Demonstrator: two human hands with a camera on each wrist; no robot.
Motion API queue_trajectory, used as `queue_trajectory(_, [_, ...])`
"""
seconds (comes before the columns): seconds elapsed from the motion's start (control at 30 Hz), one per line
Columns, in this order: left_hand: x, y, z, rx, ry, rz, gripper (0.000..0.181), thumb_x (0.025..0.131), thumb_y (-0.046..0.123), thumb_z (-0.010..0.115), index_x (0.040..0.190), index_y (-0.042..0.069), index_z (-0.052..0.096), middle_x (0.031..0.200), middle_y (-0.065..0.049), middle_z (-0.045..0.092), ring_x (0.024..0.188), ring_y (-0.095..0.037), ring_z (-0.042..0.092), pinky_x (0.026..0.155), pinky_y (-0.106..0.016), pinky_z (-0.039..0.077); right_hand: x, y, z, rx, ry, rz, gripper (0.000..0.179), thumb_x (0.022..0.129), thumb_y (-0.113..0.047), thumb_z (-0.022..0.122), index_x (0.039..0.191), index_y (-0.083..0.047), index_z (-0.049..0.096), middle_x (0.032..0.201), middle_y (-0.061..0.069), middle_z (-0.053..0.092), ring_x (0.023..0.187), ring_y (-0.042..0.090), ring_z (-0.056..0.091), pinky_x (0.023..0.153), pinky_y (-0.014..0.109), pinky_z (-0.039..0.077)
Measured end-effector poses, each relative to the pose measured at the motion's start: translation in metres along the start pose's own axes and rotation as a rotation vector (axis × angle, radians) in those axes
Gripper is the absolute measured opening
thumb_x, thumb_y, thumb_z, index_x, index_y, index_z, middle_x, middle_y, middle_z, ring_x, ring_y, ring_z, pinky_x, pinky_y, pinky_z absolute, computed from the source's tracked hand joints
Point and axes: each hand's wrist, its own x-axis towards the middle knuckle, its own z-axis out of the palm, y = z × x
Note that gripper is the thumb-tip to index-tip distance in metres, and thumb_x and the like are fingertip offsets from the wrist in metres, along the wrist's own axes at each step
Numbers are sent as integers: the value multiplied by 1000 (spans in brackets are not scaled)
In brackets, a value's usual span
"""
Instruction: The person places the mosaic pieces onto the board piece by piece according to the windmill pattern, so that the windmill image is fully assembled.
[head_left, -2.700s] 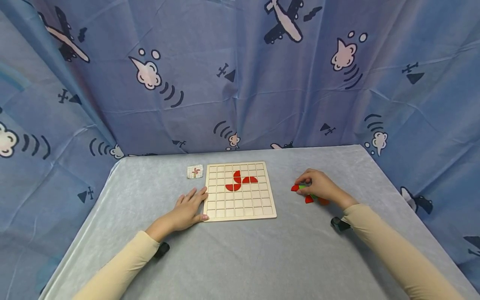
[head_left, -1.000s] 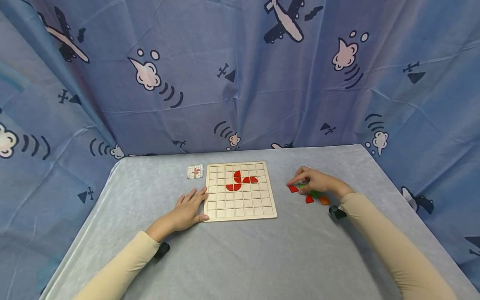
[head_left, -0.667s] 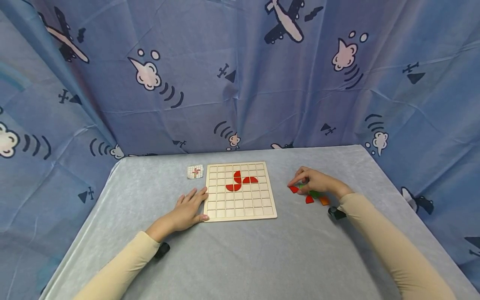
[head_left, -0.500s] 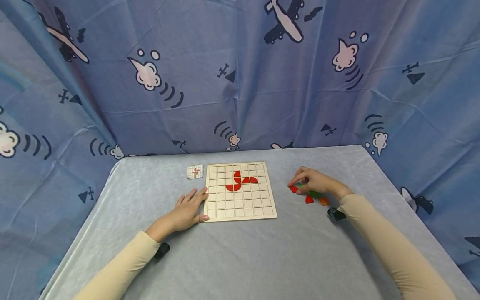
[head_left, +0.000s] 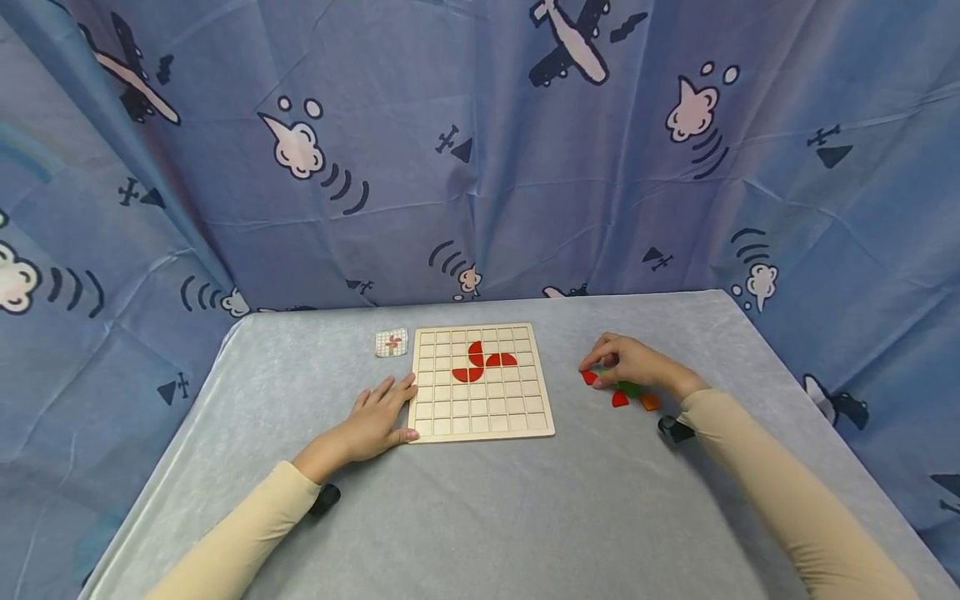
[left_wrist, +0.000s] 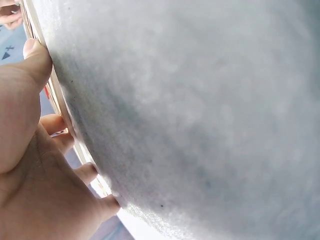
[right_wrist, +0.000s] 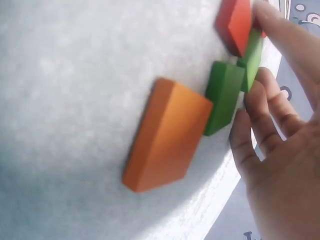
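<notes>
In the head view, a square wooden grid board (head_left: 480, 408) lies on the cloth with several red quarter-circle pieces (head_left: 468, 375) near its middle. My left hand (head_left: 375, 421) rests flat at the board's left edge, fingers spread; the left wrist view shows the thumb (left_wrist: 37, 57) against that edge. To the right of the board, my right hand (head_left: 633, 367) pinches a red quarter-circle piece (head_left: 589, 378) between index finger and thumb, low over the cloth. Close beneath that hand lie another red piece (head_left: 620, 399), green pieces (right_wrist: 225, 95) and an orange piece (right_wrist: 170, 140).
A small card (head_left: 391, 342) printed with a grid and a coloured figure lies left of the board's far corner. The grey cloth (head_left: 480, 517) covers the table, and a blue patterned curtain (head_left: 420, 233) hangs behind it.
My right hand moved left with its index finger stretched out to the red piece, then drew back slightly right, the piece shifting and turning a little. My left hand and the board stay put.
</notes>
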Motion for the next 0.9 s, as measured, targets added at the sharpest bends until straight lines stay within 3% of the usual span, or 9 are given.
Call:
queue_trajectory(0.17, [1, -2, 1, 6, 7, 4, 75, 95, 40, 61, 154, 5, 31, 167, -14, 17, 152, -47, 14, 113, -75, 15, 1, 1, 0, -4, 10, 5, 25, 81, -17, 82, 106, -14, 78, 106, 11, 59, 91, 23, 47, 78, 32, 40])
queue_trajectory(0.53, [1, -1, -1, -1, 2, 1, 75, 95, 40, 62, 154, 5, 31, 167, -14, 17, 152, -47, 13, 113, -75, 14, 0, -9, 6, -79, 114, -16, 21, 80, -20, 83, 100, -15, 78, 100, 5, 65, 87, 20, 53, 77, 27, 44])
queue_trajectory(0.7, [0, 0, -1, 1, -1, 7, 75, 95, 40, 62, 154, 4, 30, 167, -15, 17, 152, -48, 13, 112, -76, 15, -1, -8, 4, -84, 61, 4, 34, 80, -26, 84, 111, -17, 76, 105, 6, 62, 89, 21, 50, 78, 28, 42])
queue_trajectory(0.9, [0, 0, -2, -8, 3, 0, 75, 95, 39, 62, 154, 5, 31, 167, -14, 17, 152, -47, 14, 112, -76, 15, -1, -2, -7, -24, -62, 3, 40, 83, -17, 80, 122, -17, 72, 115, 9, 59, 99, 24, 49, 86, 34, 43])
